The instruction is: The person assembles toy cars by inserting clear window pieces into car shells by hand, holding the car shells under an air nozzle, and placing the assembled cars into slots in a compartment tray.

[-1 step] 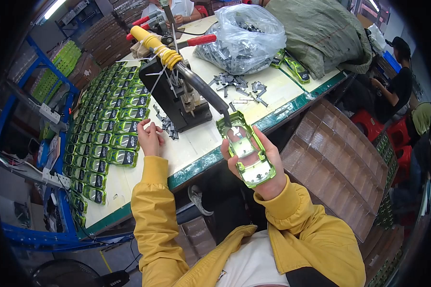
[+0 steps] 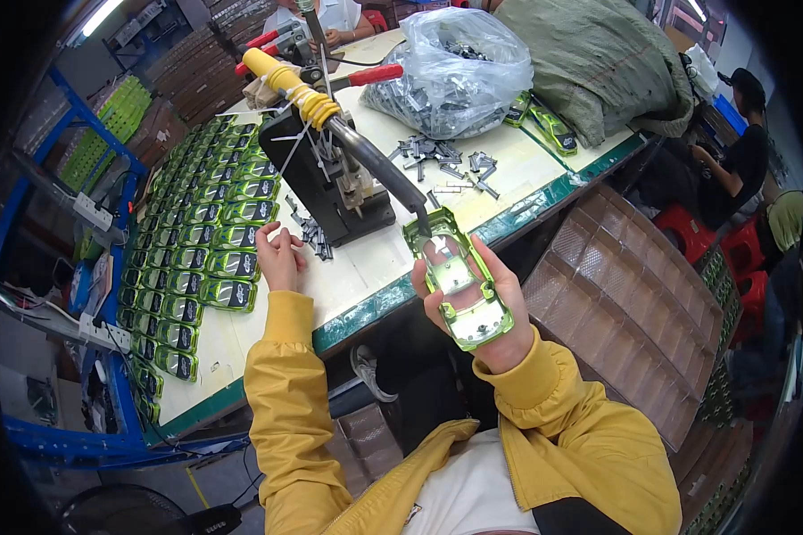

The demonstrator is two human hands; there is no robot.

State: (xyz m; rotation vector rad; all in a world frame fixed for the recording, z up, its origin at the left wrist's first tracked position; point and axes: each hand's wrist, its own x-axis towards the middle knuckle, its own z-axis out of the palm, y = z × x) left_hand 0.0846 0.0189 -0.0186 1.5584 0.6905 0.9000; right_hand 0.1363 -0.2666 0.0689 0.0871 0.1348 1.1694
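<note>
**R hand holding green shell, L hand at small metal parts**

My right hand [image 2: 486, 308] is clamped on a green plastic shell [image 2: 457, 278], fingers wrapped round its sides, thumb on the near edge. Shell is held up off the bench, just in front of the table edge [image 2: 366, 308], tilted, open side facing me; its top end sits right by the tip of the press lever [image 2: 379, 165].

My left hand [image 2: 278, 254] rests on the bench w/ fingers curled together at a small pile of metal clips [image 2: 312, 234], just beside the black hand press [image 2: 326, 183]. Can't tell if a clip is pinched.

Left of that hand: rows of finished green pieces [image 2: 201, 236] laid flat. Further back: more loose clips [image 2: 451, 165], clear bag of parts [image 2: 455, 62], grey-green sack [image 2: 598, 58]. Brown divider tray [image 2: 633, 303] to my right, below bench. Another person [image 2: 740, 152] sits far right.
</note>
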